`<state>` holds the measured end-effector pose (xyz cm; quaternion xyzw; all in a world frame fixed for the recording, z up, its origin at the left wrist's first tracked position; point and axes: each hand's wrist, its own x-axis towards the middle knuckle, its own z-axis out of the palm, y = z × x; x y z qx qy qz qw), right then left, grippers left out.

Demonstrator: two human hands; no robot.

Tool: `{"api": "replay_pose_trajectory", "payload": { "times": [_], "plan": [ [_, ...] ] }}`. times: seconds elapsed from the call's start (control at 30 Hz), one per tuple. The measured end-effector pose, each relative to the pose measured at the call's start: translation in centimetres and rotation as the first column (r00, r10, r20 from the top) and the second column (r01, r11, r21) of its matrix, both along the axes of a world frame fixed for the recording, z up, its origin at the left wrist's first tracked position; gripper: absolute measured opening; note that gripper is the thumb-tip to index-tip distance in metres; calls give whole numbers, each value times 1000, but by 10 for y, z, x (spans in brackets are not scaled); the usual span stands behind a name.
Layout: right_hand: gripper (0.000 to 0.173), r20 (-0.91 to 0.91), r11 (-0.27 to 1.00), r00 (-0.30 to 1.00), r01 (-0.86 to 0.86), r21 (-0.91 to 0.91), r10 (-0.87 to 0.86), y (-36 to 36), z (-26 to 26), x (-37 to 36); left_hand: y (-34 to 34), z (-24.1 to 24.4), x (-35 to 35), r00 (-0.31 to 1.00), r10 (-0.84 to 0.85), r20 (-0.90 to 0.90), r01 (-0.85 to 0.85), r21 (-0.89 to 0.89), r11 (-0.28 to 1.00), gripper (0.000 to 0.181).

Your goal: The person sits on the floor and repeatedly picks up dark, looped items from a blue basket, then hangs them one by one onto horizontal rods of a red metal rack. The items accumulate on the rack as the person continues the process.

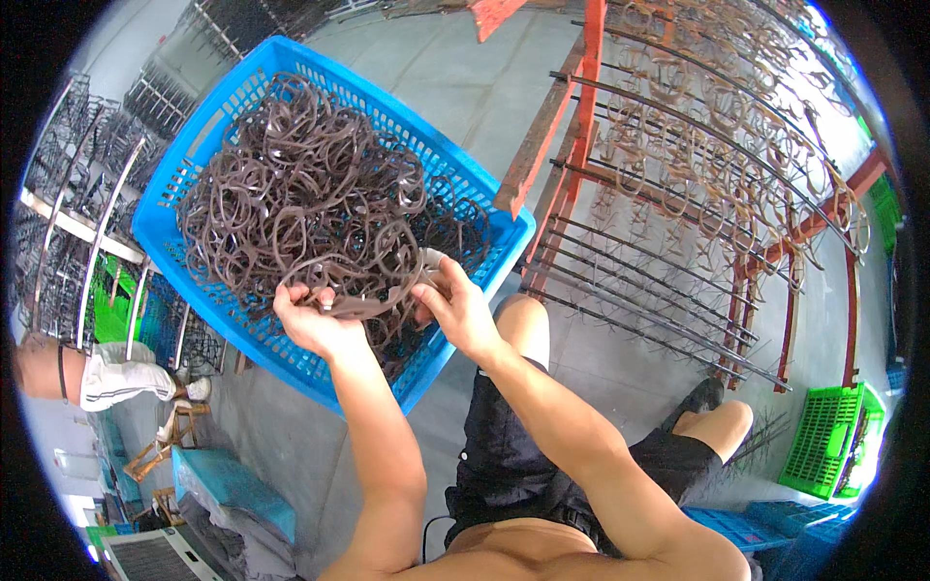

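A large blue plastic basket with slotted walls stands before me, heaped with glossy brown loop-shaped pieces, perhaps of plastic. Over the near side of the heap, my left hand grips the flat part of one brown looped piece, its thumb and fingers around the edge. My right hand pinches the other side of that piece between thumb and fingers. A pale covering wraps one right fingertip. Loose loops behind the held piece blend with it, so its full outline is hard to tell.
To the right, a red metal rack carries dark rods hung with amber loops. Its pegged lower rods jut beside my knee. A green crate sits at far right. Another person and a wooden stool are at left.
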<state>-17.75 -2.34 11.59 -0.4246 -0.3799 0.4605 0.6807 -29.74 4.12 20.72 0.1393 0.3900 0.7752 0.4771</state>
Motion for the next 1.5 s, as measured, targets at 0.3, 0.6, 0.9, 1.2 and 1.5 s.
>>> {"api": "replay_pose_trajectory", "payload": {
  "times": [0.3, 0.6, 0.9, 1.2, 1.5],
  "plan": [
    [19, 742, 818, 362, 126, 561, -564, -161, 7, 68, -33, -23, 45, 894, -411, 181, 396, 111, 911, 22],
    [12, 163, 35, 31, 999, 18, -986, -400, -19, 227, -160, -54, 96, 504, -863, 34, 849, -204, 488, 24],
    [16, -324, -40, -121, 968, -248, -938, -451, -85, 342, -204, -97, 176, 136, -954, 269, 941, -337, 39, 23],
    [13, -272, 39, -38, 962, -269, -961, -444, -72, 348, -244, -121, 172, 119, -962, 247, 740, -668, -80, 25],
    [19, -189, 66, 12, 956, -285, -982, -437, -71, 354, -254, -144, 165, 6, -912, 409, 716, -638, -281, 28]
  ]
}}
